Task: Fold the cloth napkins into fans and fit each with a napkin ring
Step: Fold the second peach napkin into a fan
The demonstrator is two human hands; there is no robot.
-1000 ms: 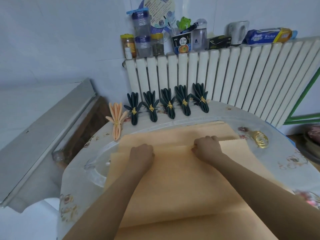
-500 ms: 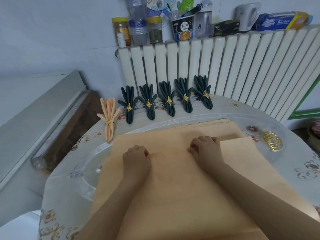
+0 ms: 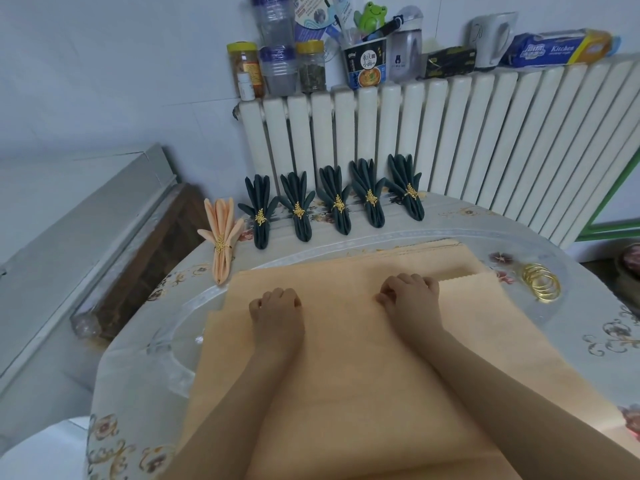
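In the head view, the peach napkin (image 3: 346,358) lay flat across the centre and lower half of the frame, on top of a stack of like cloths whose edges showed along the upper right of the pile. The left hand (image 3: 275,308) sat at centre-left and the right hand (image 3: 410,299) at centre-right, both knuckles-up with fingers curled down onto the cloth near its far fold. The fingertips were hidden under the knuckles, so whether they pinched a pleat or only pressed on it could not be told.

Along the upper middle of the frame, 5 dark green fans (image 3: 334,202) stood in a row before the radiator (image 3: 450,150), each ringed in gold. 1 peach fan (image 3: 220,237), also ringed, lay at the left end. A cluster of gold napkin rings (image 3: 540,282) rested at the right edge of the table (image 3: 588,306), well apart from the hands.

By my reading, the cloth would be light, soft and limp, holding a crease only while pressed. It would likely slide on the smooth layers beneath. The best hold seemed to be along the far folded edge, with both hands spaced as here, so each pleat comes up even across the width.
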